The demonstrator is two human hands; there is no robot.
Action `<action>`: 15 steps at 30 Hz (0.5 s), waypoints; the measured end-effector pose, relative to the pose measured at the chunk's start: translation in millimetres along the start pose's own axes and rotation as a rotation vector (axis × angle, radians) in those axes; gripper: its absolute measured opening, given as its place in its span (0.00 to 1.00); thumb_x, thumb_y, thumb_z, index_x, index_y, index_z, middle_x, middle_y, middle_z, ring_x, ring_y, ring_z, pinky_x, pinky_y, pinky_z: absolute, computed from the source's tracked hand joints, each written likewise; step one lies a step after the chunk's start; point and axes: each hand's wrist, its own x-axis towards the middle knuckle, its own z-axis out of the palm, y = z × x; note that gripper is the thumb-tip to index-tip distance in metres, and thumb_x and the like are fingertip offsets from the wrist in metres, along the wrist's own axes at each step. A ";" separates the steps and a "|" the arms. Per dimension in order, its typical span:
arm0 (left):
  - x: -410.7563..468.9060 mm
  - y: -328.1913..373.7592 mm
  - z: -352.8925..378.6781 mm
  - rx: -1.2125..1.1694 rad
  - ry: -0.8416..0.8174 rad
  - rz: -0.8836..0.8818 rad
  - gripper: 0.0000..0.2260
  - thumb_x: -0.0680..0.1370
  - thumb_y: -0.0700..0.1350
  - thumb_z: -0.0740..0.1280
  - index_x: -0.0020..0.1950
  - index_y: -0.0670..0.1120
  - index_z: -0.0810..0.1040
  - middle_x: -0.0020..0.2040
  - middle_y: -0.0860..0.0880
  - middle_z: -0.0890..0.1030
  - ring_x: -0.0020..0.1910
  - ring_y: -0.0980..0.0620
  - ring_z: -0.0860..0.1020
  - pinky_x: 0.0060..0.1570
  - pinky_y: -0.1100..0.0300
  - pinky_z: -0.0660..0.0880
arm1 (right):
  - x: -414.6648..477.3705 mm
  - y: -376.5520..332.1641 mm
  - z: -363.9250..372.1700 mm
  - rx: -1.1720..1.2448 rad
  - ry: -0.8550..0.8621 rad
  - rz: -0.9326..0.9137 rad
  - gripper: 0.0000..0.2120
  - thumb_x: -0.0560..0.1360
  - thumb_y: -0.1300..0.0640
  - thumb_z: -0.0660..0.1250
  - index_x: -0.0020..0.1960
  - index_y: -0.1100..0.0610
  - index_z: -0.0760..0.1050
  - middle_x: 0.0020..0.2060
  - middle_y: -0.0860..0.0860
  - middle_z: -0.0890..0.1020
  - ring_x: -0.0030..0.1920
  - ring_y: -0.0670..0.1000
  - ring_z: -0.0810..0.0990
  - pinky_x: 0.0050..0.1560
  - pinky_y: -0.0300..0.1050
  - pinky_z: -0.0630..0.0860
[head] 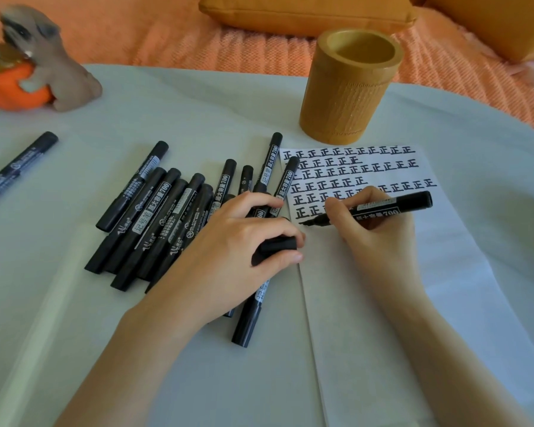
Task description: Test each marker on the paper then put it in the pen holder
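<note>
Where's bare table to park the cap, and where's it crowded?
Bare table between the figurine and the pen holder, above the marker pile. The paper is blank below the right hand. Crowded: the marker pile under the left hand, left of the paper.

I see black plastic markers (pixel 154 208) with a soft sheen and printed labels, and a matt black plastic cap (pixel 275 246). The paper (pixel 336 318) is white, matt, creased. The pen holder (pixel 349 97) looks like bamboo, its side roughly grooved. Behind lies coarse orange woven cloth (pixel 198 50).
</note>
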 end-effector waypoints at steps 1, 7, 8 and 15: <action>0.0 0.3 -0.1 0.002 0.002 -0.001 0.10 0.72 0.60 0.63 0.49 0.61 0.79 0.62 0.62 0.68 0.63 0.68 0.64 0.58 0.79 0.56 | -0.1 0.1 0.0 -0.009 -0.001 0.000 0.09 0.72 0.58 0.71 0.36 0.59 0.74 0.24 0.39 0.75 0.27 0.38 0.71 0.30 0.28 0.65; 0.1 0.8 0.1 0.008 0.002 -0.022 0.08 0.72 0.60 0.64 0.49 0.62 0.77 0.62 0.63 0.67 0.62 0.64 0.66 0.58 0.74 0.59 | -0.6 -0.2 -1.3 -0.031 -0.006 -0.006 0.08 0.72 0.61 0.70 0.37 0.62 0.73 0.23 0.39 0.74 0.27 0.38 0.71 0.30 0.27 0.65; 0.3 0.9 0.2 0.010 0.003 -0.023 0.08 0.72 0.60 0.64 0.49 0.62 0.77 0.62 0.63 0.67 0.62 0.64 0.67 0.58 0.73 0.59 | -0.5 -0.3 -1.4 -0.038 -0.006 -0.009 0.08 0.71 0.61 0.70 0.36 0.61 0.73 0.23 0.39 0.73 0.27 0.38 0.71 0.30 0.27 0.65; -0.2 1.1 -0.2 0.016 0.005 -0.024 0.08 0.72 0.59 0.65 0.49 0.62 0.78 0.62 0.62 0.68 0.60 0.65 0.67 0.57 0.76 0.59 | 0.1 -0.7 -1.6 -0.020 0.009 -0.015 0.09 0.72 0.61 0.70 0.36 0.62 0.73 0.23 0.39 0.74 0.28 0.38 0.72 0.31 0.27 0.66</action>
